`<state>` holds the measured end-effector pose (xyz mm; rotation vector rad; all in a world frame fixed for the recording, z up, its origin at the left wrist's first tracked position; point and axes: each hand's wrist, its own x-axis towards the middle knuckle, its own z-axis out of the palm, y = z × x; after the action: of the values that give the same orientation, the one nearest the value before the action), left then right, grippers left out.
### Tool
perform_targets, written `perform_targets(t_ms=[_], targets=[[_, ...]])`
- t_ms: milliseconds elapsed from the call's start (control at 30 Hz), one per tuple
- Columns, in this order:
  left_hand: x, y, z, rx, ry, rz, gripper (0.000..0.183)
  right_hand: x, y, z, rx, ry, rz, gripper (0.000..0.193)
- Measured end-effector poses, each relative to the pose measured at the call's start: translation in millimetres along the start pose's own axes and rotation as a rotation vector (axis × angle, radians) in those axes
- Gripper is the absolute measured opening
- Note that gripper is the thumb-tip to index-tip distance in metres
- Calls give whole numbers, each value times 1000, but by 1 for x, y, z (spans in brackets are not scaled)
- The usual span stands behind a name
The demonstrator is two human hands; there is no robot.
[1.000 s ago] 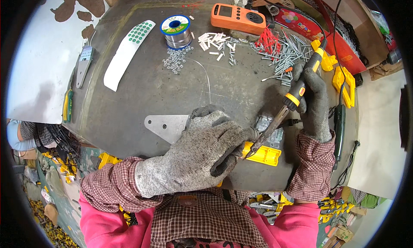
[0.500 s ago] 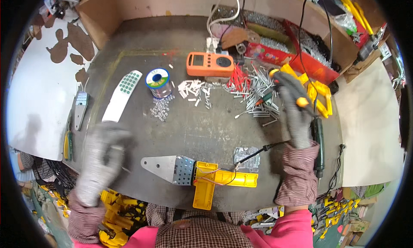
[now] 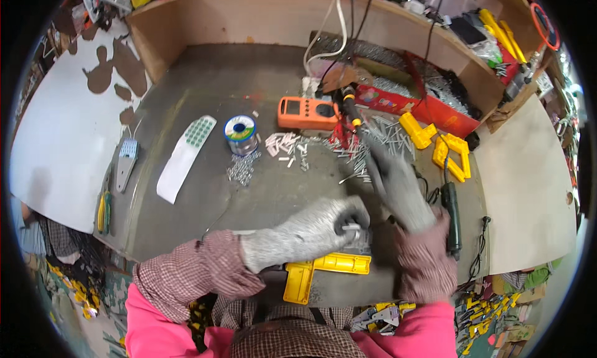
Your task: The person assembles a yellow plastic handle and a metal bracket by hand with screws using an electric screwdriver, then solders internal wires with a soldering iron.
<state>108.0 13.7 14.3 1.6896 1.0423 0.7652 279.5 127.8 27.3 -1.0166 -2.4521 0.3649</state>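
My left hand [image 3: 305, 234], in a grey glove, reaches over the yellow T-shaped plastic shell [image 3: 300, 282] at the near middle. Its fingers are curled, with a small pale piece [image 3: 351, 227] showing between them; its kind is unclear. The left forearm covers most of the metal plate at the shell's left end. My right hand [image 3: 398, 187], also gloved and blurred, stretches forward beside a pile of metal pins [image 3: 392, 137]. From its fingertips a slim black tool with yellow bands [image 3: 352, 109] points towards the back, right of the orange multimeter [image 3: 308, 114].
A solder spool [image 3: 240, 134], white sleeves [image 3: 283, 144] and small clear beads [image 3: 242, 168] lie mid-table. Left is a white strip with green dots [image 3: 186, 159]. A red box [image 3: 423, 106] stands behind yellow shells [image 3: 451, 153]; a corded dark green tool [image 3: 452, 218] lies right.
My left hand has come from the table's left side to above the yellow shell. My right hand has moved leftward from beside the yellow shells at the right. The whole view has shifted slightly.
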Motion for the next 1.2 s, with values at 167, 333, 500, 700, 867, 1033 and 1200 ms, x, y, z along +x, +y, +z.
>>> perform_targets(t_ms=[167,333,500,700,867,1033,1200], targets=[[-29,-17,0,272,211,120,15,-60,-17,-20,-1,-248,175,27],[-40,-11,16,377,315,44,23,-73,-37,-13,554,-465,104,22],[-77,-40,29,498,374,75,24,-94,-35,2,410,-309,21,20],[-75,-37,30,462,369,17,22,-105,-37,17,185,-243,-65,33],[-77,-36,27,327,374,-48,23,-102,-39,17,280,-200,5,31],[-76,-40,30,423,465,50,29,-103,-40,20,299,-145,-18,24],[-74,-33,27,479,350,43,39,-98,-51,14,341,-260,74,21]])
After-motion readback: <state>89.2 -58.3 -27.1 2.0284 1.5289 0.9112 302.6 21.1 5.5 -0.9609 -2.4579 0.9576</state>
